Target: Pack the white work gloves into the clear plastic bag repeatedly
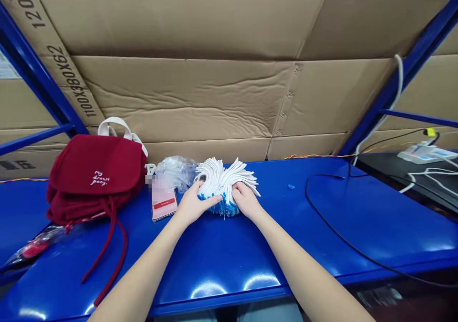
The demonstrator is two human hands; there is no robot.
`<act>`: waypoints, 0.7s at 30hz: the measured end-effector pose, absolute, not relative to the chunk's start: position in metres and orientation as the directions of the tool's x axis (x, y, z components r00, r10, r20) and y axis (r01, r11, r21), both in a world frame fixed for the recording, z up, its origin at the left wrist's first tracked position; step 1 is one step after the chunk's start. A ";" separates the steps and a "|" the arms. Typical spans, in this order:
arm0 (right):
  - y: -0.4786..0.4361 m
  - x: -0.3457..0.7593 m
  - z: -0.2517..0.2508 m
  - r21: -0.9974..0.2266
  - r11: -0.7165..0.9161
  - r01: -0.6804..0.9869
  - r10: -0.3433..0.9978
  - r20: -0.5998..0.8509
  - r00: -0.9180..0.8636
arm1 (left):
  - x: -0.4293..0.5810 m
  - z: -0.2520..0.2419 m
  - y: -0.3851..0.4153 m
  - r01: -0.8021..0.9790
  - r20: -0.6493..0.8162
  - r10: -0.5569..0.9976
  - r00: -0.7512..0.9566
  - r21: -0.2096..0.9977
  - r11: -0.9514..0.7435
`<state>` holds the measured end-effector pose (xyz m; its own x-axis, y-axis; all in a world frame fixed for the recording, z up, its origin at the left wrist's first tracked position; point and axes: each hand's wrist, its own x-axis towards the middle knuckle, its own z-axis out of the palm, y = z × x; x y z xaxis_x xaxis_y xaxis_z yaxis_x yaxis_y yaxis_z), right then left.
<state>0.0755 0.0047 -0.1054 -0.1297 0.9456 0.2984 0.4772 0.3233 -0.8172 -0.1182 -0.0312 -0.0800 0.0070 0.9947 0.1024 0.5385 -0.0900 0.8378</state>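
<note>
A bundle of white gloves with blue cuffs (226,178) stands on the blue shelf (229,245), fingers fanned upward. My left hand (195,202) grips its left side with the fingers closed around it. My right hand (245,199) holds the right side, fingers pressed on the blue cuffs. A crumpled clear plastic bag (175,170) lies just left of the bundle, behind a phone with a pink case (163,202).
A dark red cloth bag (95,179) with white handles and long drawstrings sits at the left. A black cable (339,236) loops over the right of the shelf. White power strips and cords (424,155) lie far right. Cardboard sheets (200,88) line the back wall.
</note>
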 end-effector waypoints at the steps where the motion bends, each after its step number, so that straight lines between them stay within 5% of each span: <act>1: 0.006 0.077 -0.105 -0.820 0.316 0.477 0.948 0.296 -0.118 | -0.115 -0.080 -0.032 0.534 0.126 0.992 0.020 0.837 -0.117; 7: -0.010 0.080 -0.096 -0.823 0.327 0.464 0.932 0.201 -0.300 | -0.122 -0.088 -0.018 0.441 0.147 0.987 0.070 0.883 -0.163; 9: -0.025 0.076 -0.086 -0.682 0.501 0.533 0.854 0.289 -0.434 | -0.125 -0.089 -0.015 0.523 0.181 0.982 0.058 0.832 -0.185; 11: -0.036 0.073 -0.075 -0.395 0.673 0.625 0.738 0.413 -0.534 | -0.124 -0.086 -0.019 0.661 0.203 0.978 0.044 0.728 -0.181; 14: -0.039 0.073 -0.066 -0.059 0.685 0.726 0.655 0.486 -0.578 | -0.115 -0.081 -0.030 0.797 0.216 0.973 0.079 0.573 -0.192; 21: -0.005 0.075 -0.052 0.151 0.729 0.667 0.623 0.257 -0.739 | -0.119 -0.072 -0.034 0.704 0.283 0.893 0.350 0.550 -0.450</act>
<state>0.0748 -0.0048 -0.0525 -0.7389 0.6228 0.2572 0.6672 0.7294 0.1508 -0.1190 -0.0336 -0.0721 0.3500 0.8930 0.2829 0.7036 -0.4500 0.5499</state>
